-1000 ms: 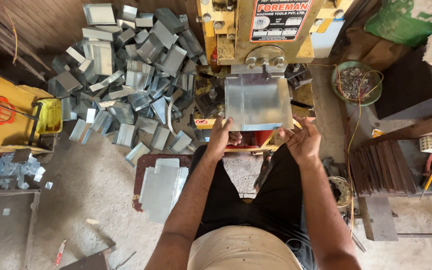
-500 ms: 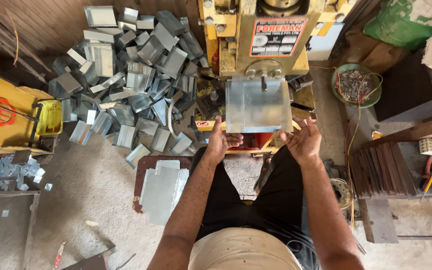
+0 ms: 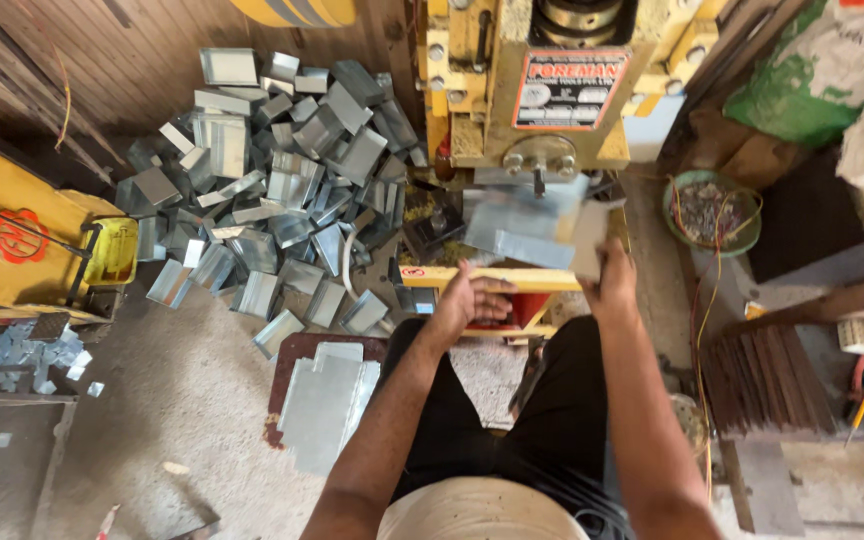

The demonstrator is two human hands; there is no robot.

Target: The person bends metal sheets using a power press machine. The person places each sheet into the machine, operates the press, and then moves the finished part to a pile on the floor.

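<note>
Far to the left of my hands sits a yellow machine, and nearer, up and left of my left hand, a heap of bent metal boxes. Below and left of that hand lies a stack of flat sheets on a dark board. My left hand is open and holds nothing, fingers spread over the yellow bar of the press. My right hand grips the right edge of a metal sheet, blurred, just under the press head, up and left of that hand. Right of it stands a green bowl of scraps, then a stack of dark plates.
</note>
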